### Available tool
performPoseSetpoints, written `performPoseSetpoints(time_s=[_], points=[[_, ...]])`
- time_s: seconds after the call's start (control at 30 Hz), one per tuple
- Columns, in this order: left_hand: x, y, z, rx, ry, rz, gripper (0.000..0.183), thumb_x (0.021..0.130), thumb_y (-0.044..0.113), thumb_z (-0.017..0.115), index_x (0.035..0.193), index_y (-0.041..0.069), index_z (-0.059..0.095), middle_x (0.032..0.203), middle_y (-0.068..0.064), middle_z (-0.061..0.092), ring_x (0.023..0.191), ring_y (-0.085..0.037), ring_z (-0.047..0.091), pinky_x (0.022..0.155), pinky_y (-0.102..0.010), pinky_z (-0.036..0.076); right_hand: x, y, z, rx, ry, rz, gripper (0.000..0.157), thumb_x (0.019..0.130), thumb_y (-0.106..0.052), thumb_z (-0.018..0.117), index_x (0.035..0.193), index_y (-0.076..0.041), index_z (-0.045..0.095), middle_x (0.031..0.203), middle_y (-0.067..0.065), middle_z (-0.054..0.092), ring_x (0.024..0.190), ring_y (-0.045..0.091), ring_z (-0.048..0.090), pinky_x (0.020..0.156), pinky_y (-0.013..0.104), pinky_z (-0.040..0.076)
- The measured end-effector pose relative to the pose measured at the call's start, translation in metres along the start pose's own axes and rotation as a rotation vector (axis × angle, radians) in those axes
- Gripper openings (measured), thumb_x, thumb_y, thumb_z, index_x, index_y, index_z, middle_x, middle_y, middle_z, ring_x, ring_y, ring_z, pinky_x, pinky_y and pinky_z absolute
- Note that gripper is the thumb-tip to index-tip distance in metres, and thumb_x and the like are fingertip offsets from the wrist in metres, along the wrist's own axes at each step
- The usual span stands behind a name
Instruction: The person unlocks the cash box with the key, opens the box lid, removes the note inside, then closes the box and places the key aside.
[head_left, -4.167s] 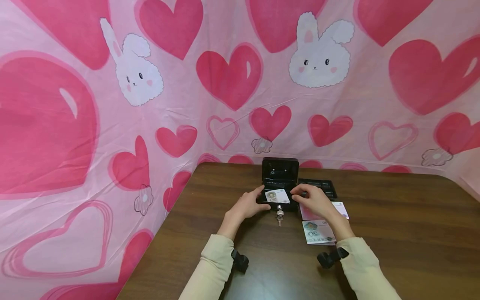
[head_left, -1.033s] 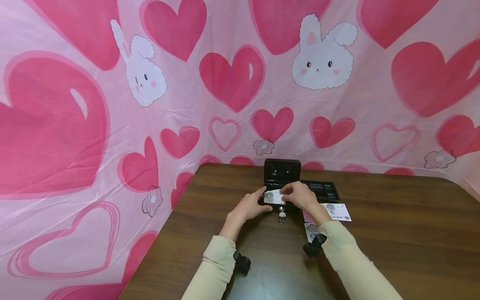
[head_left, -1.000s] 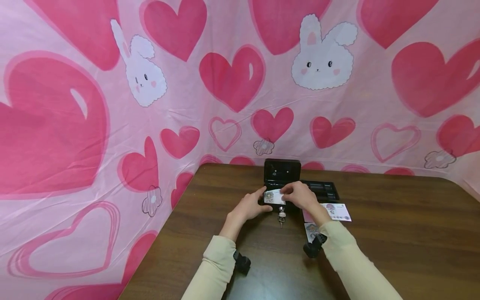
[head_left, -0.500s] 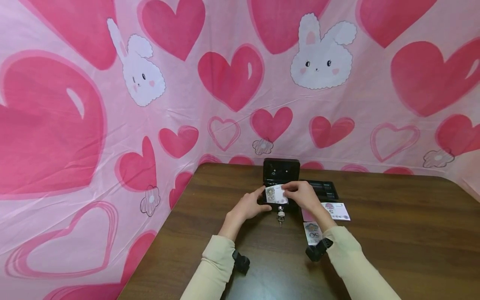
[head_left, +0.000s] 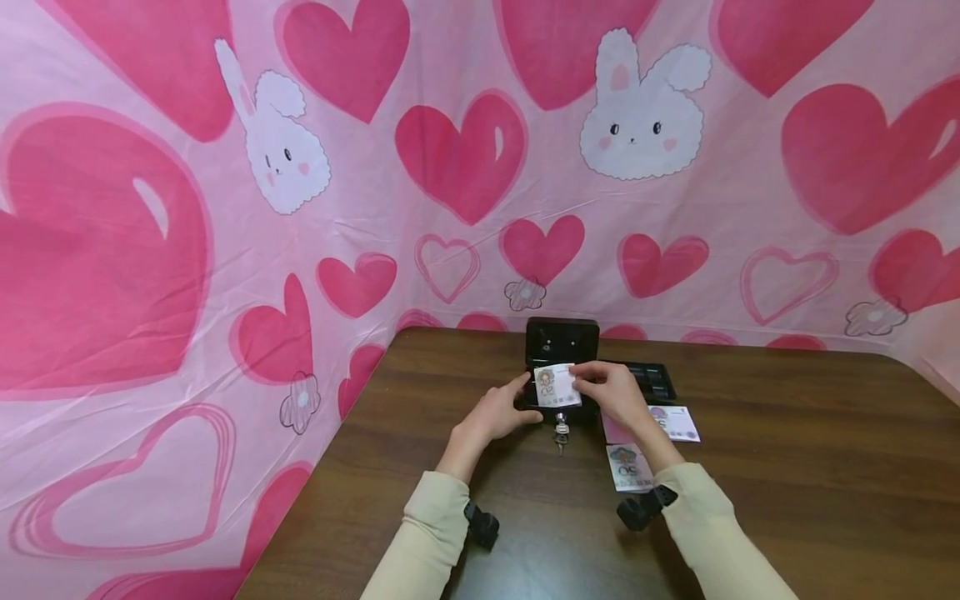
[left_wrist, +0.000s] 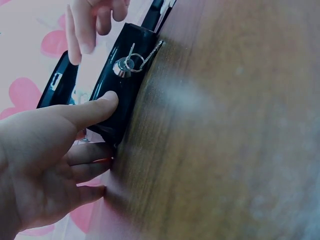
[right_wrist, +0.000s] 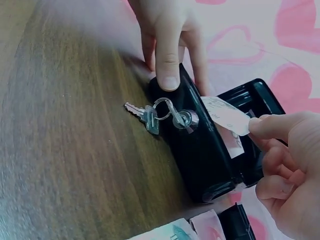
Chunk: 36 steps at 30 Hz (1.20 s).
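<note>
A small black cash box (head_left: pixel 562 340) stands at the table's back with its lid up. My left hand (head_left: pixel 491 412) grips its left front corner, thumb (left_wrist: pixel 102 107) on the front face and fingers round the side. My right hand (head_left: pixel 615 396) pinches the right edge of a pale banknote (head_left: pixel 555 386) between thumb and index finger, over the open box. Under it, another slip of paper (right_wrist: pixel 231 143) shows inside the box. A key on a ring (right_wrist: pixel 150 119) hangs from the front lock, where a second key (right_wrist: pixel 175 111) is inserted.
A black compartment tray (head_left: pixel 658 379) lies right of the box. Before it lie a greenish 50 banknote (head_left: pixel 628 468), a purple-and-white one (head_left: pixel 681 423) and a pink one (head_left: pixel 615 430), partly under my right forearm. A pink heart-print cloth (head_left: pixel 457 158) hangs behind the table.
Since a second ago, the right hand has raised the banknote and shifted it slightly right, so more of its face shows. My left hand has kept its grip on the box.
</note>
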<state>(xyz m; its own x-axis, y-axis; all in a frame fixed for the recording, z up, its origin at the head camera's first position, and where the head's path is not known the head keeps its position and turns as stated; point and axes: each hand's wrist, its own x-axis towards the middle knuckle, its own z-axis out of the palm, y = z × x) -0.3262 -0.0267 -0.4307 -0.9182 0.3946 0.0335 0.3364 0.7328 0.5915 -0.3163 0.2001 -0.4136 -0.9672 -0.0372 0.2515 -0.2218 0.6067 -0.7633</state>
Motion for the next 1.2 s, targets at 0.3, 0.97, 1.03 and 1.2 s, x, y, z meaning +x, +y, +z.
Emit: performPoseSetpoints(time_s=[0.3, 0.97, 1.03, 1.2], points=[[0.001, -0.001, 0.0, 0.01, 0.003, 0.001, 0.08, 0.088, 0.042, 0.072, 0.155, 0.019, 0.036, 0.141, -0.013, 0.059, 0.13, -0.029, 0.056, 0.111, -0.047, 0.042, -0.005, -0.003, -0.01, 0.06, 0.028, 0.025, 0.026, 0.093, -0.021, 0.069, 0.115, -0.008, 0.073, 0.104, 0.014, 0.072, 0.067, 0.016, 0.059, 0.059, 0.025, 0.052], [0.0, 0.001, 0.001, 0.014, 0.005, 0.0, 0.08, 0.089, 0.043, 0.072, 0.156, 0.02, 0.035, 0.142, -0.013, 0.058, 0.132, -0.028, 0.054, 0.112, -0.048, 0.041, -0.015, -0.002, -0.023, 0.201, -0.032, 0.045, 0.035, 0.094, -0.019, 0.068, 0.127, -0.009, 0.065, 0.102, 0.017, 0.062, 0.079, 0.034, 0.061, 0.053, 0.039, 0.056], [0.0, 0.0, 0.001, 0.009, 0.001, -0.006, 0.08, 0.089, 0.043, 0.071, 0.156, 0.021, 0.034, 0.143, -0.012, 0.058, 0.133, -0.028, 0.053, 0.113, -0.048, 0.04, -0.016, -0.003, -0.025, 0.209, -0.035, 0.036, 0.035, 0.094, -0.017, 0.068, 0.127, -0.009, 0.065, 0.101, 0.016, 0.062, 0.077, 0.031, 0.062, 0.053, 0.04, 0.056], [-0.001, -0.001, 0.001, -0.003, 0.0, -0.007, 0.08, 0.089, 0.042, 0.072, 0.156, 0.02, 0.035, 0.142, -0.013, 0.058, 0.133, -0.028, 0.053, 0.112, -0.048, 0.04, -0.019, -0.006, -0.031, 0.239, -0.038, -0.003, 0.038, 0.093, -0.012, 0.068, 0.129, -0.004, 0.062, 0.097, 0.017, 0.063, 0.071, 0.026, 0.065, 0.051, 0.036, 0.055]])
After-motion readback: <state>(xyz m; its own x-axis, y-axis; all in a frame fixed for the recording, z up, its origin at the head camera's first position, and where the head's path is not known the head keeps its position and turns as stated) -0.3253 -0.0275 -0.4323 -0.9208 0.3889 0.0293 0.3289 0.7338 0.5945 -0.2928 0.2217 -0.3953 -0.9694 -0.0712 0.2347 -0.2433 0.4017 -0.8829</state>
